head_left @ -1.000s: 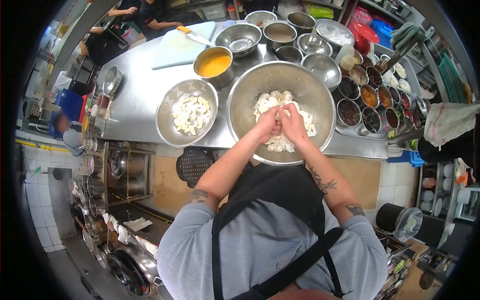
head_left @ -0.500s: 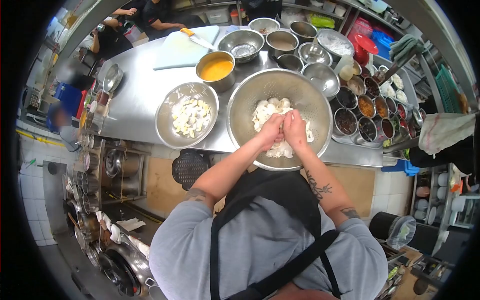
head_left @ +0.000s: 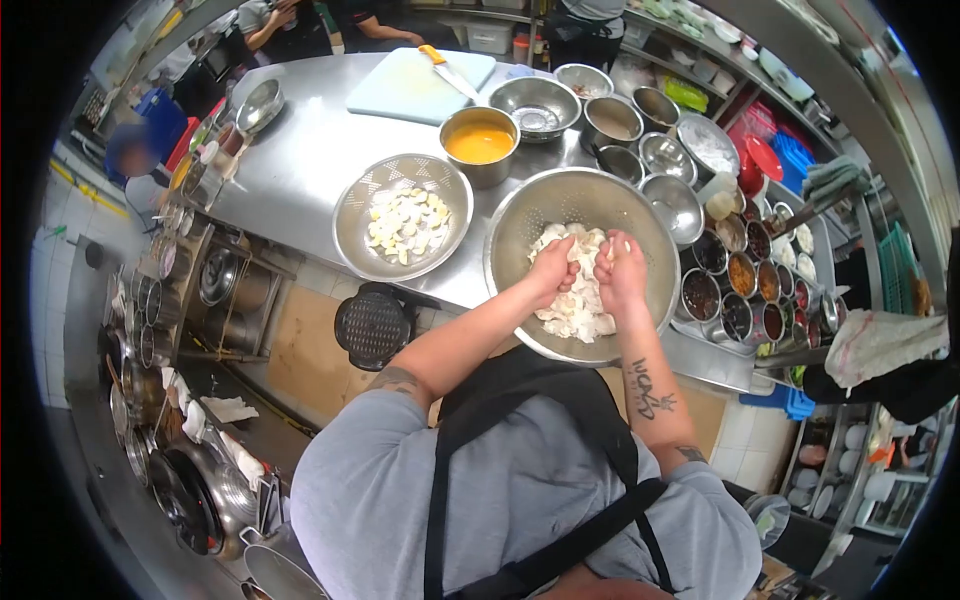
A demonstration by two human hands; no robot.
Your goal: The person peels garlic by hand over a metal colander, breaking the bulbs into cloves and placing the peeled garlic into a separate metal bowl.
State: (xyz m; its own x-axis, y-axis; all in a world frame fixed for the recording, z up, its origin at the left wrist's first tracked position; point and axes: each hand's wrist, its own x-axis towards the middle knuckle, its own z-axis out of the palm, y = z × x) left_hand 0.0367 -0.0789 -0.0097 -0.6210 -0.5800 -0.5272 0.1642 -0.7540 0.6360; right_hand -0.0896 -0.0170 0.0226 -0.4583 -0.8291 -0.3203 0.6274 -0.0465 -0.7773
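Observation:
Both hands are over a large perforated metal bowl (head_left: 515, 215) at the table's front edge. Garlic bulbs, loose cloves and papery skins (head_left: 577, 315) lie in it. My left hand (head_left: 553, 271) is closed at the bowl's left middle; whatever it may hold is hidden. Apart from it, on the right, my right hand (head_left: 622, 272) is closed on a pale piece of garlic that shows at the fingertips. To the left stands a smaller colander (head_left: 350, 215) with peeled cloves (head_left: 407, 225) in it.
Behind the bowls are a pot of orange liquid (head_left: 480, 142), a metal bowl (head_left: 540, 108) and a cutting board (head_left: 390, 85) with an orange-handled knife (head_left: 455, 77). Containers of sauces (head_left: 742, 275) fill the right side. People (head_left: 590, 30) stand beyond the table. A black stool (head_left: 372, 325) is below.
My hands were together over the garlic; now they are apart, the right one farther right. The view has shifted, so the table's contents appear farther right and slightly turned.

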